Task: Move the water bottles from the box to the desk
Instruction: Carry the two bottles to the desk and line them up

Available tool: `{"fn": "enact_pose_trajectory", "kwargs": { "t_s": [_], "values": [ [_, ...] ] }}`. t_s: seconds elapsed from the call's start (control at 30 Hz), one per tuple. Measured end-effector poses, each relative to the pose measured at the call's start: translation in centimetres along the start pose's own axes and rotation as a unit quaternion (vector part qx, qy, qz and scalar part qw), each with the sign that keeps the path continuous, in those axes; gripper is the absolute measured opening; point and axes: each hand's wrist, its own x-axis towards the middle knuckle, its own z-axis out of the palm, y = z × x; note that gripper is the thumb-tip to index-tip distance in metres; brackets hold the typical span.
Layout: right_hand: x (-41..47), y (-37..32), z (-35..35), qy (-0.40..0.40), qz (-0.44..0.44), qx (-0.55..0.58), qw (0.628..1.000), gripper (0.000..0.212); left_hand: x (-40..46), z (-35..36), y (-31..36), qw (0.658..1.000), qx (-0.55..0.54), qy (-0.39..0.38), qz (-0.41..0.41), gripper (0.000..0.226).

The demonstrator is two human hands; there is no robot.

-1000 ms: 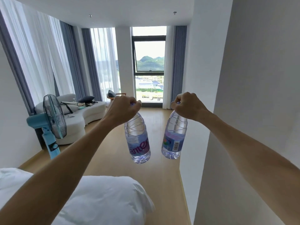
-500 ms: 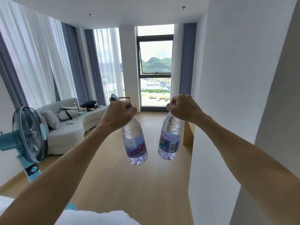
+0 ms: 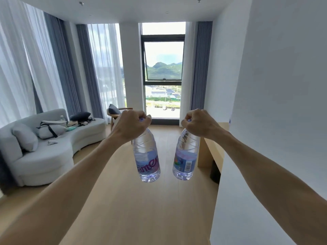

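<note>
So this looks mid-trip: the left hand [image 3: 131, 125] grips one water bottle [image 3: 147, 156] by the cap, the right hand [image 3: 200, 123] grips the other bottle [image 3: 185, 155], fingers curled tight, both dangling over the floor. The wooden worktop [image 3: 213, 147] sits ahead right. Setting down is still left; box isn't visible.

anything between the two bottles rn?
Nothing. In the head view the left-hand bottle and the right-hand bottle hang apart from the left hand and right hand, with only open air and the distant wooden floor showing through.
</note>
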Motion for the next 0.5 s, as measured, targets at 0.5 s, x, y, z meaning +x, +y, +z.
{"fn": "enact_pose_trajectory", "kwargs": {
  "t_s": [0.5],
  "values": [
    [21.2,13.8,9.0,0.017,0.046,0.016,0.999,0.023,19.4,14.6,-13.6,1.000,0.004,0.001,-0.012,0.029]
  ]
}}
